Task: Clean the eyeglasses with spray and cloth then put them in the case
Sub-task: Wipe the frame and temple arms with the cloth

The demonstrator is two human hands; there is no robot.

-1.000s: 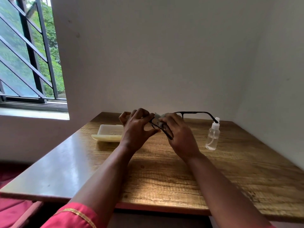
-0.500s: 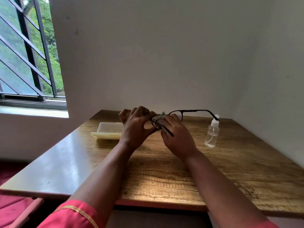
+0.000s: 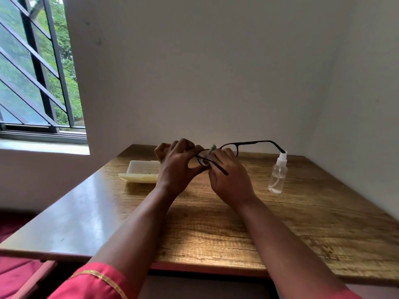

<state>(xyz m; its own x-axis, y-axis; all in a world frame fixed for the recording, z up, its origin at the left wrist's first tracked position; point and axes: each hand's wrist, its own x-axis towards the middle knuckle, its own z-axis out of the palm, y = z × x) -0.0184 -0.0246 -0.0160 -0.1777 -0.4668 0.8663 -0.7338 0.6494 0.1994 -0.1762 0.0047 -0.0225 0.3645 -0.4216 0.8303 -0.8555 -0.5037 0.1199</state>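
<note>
Black-framed eyeglasses [image 3: 248, 143] are held above the wooden table [image 3: 216, 223], one temple arm reaching right toward the spray bottle. My left hand [image 3: 179, 165] grips the frame at its left lens with curled fingers. My right hand [image 3: 231, 175] pinches a small greenish cloth [image 3: 213, 147] against that lens; most of the cloth is hidden under the fingers. A clear spray bottle [image 3: 278, 174] with a white nozzle stands upright to the right of my hands. The pale open case [image 3: 141, 172] lies on the table to the left, behind my left hand.
White walls close off the table at the back and right. A barred window [image 3: 36, 67] with a sill is at the left. Red fabric [image 3: 17, 275] shows below the table's near left edge.
Both hands stay together on the glasses, with small shifts of the right fingers and cloth over the left lens. The camera view has drifted slightly; bottle and case have not moved.
</note>
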